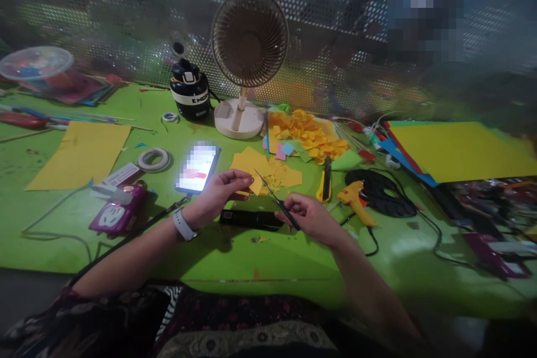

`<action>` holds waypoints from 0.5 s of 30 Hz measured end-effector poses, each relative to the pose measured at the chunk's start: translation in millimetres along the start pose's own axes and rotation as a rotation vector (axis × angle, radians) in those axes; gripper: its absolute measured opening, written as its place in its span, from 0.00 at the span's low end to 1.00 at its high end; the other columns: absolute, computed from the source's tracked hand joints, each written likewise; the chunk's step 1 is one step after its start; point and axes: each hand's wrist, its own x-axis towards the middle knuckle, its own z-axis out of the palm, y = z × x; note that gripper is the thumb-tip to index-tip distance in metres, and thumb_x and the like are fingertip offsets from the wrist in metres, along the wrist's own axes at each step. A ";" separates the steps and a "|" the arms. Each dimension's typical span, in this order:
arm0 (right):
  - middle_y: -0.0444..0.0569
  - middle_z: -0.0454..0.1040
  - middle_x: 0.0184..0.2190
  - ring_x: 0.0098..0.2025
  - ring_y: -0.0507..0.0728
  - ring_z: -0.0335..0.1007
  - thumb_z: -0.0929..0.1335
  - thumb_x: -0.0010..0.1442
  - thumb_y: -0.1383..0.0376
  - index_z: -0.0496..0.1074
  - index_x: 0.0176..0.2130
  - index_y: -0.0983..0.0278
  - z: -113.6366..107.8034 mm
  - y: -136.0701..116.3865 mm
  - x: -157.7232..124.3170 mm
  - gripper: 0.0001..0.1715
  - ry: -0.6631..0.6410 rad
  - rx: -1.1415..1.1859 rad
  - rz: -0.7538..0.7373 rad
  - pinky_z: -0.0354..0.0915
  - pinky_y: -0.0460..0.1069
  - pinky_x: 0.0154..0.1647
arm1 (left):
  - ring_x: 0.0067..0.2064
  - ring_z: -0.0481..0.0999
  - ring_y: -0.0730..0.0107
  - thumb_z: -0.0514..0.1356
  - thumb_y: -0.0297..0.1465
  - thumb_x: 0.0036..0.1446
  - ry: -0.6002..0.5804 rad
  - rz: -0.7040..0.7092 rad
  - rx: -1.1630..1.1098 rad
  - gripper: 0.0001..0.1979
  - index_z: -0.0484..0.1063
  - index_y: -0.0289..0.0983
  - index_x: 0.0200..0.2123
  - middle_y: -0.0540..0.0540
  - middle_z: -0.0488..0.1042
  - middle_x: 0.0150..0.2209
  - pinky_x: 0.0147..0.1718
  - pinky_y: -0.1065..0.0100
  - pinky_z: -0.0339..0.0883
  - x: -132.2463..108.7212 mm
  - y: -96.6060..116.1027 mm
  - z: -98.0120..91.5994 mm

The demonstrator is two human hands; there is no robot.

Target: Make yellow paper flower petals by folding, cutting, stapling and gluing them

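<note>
L hand point(230, 183) is nearly closed, thumb & fingertips pinched on what looks like a small flat yellow-orange paper piece point(243, 193), mostly hidden by the fingers. R hand point(305, 213) is curled shut round the rear end of a thin dark pointed metal tool point(274, 197); scissors or tweezers, can't tell. Tip points up & left, nr the L fingers; contact w/ paper unclear.

Handling, prob.: paper v. light, soft, bendy, creases/tears easily, so best pinched lightly at an edge, clear of the point. Tool prob. light but stiff, smooth, sharp-tipped; grip at the rear, as R hand does.

Looks: held piece is plain, matte, narrow where visible. Same-coloured loose flat yellow-orange paper cuttings point(287, 175) lie on the bright green tabletop point(235, 260) just beyond the hands, overlapping, irregular edges. Further back, a heap of crumpled orange paper bits point(310, 131). Long black slim box-like object point(251, 219) lies below, between the hands; yellow-and-black cutter point(324, 182) & yellow glue gun point(356, 201) sit to the R.
</note>
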 end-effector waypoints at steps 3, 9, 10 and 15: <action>0.37 0.64 0.19 0.21 0.48 0.60 0.78 0.42 0.45 0.63 0.26 0.62 -0.4 2.3 0.3 0.31 0.000 -0.002 -0.003 0.54 0.44 0.21 | 0.31 0.78 0.72 0.75 0.35 0.44 0.009 0.001 0.015 0.15 0.78 0.34 0.33 0.48 0.78 0.32 0.30 0.70 0.73 -0.1 0.7 -0.2; 0.38 0.65 0.18 0.21 0.49 0.61 0.78 0.41 0.44 0.63 0.26 0.62 0.4 -0.2 0.0 0.31 0.006 0.020 0.005 0.56 0.45 0.21 | 0.30 0.77 0.73 0.75 0.35 0.43 0.024 0.001 0.021 0.16 0.78 0.33 0.32 0.49 0.77 0.30 0.29 0.72 0.72 0.7 1.2 -0.7; 0.38 0.65 0.18 0.21 0.49 0.61 0.78 0.40 0.44 0.63 0.25 0.62 0.9 -0.8 0.1 0.32 0.012 0.019 0.006 0.56 0.45 0.21 | 0.30 0.77 0.73 0.75 0.35 0.43 0.022 -0.002 0.018 0.16 0.78 0.33 0.32 0.49 0.77 0.31 0.29 0.72 0.72 0.7 1.1 -0.8; 0.38 0.66 0.18 0.20 0.49 0.62 0.78 0.40 0.43 0.64 0.25 0.62 3.3 -1.6 0.1 0.32 0.035 0.001 -0.001 0.57 0.45 0.21 | 0.31 0.78 0.74 0.74 0.34 0.46 -0.009 0.000 0.000 0.14 0.78 0.34 0.33 0.48 0.77 0.32 0.29 0.74 0.72 1.0 -0.8 -2.3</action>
